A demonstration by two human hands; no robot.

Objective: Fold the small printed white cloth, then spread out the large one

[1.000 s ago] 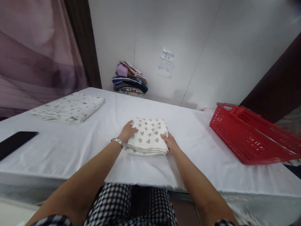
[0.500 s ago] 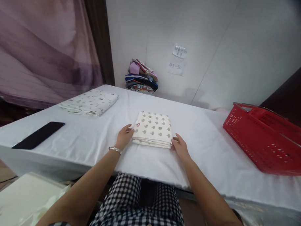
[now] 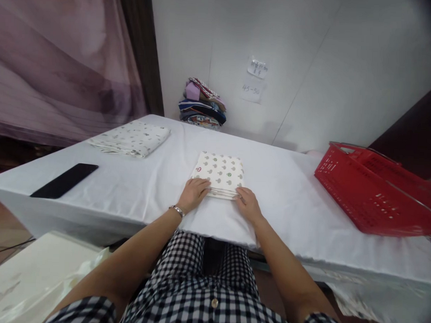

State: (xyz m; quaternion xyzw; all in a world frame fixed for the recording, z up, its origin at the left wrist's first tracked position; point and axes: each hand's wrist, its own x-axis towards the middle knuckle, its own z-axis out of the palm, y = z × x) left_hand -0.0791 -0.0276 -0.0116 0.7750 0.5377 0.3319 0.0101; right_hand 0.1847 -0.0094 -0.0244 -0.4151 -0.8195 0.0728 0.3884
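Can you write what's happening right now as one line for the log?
left hand: on near edge of folded printed cloth | right hand: on same edge | cloth: flat on white table | red basket: right

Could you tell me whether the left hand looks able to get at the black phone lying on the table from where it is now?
Probably yes. The left hand rests on the folded cloth, and only bare table lies between it and the black phone off to the left, though that looks like a long sideways stretch.

Lower paper note (image 3: 252, 91), on the wall at twelve o'clock: handwritten "45-50".
Upper paper note (image 3: 257, 67), just above it on the same wall: handwriting too small to read.
Elsewhere: no readable text, brand or number.
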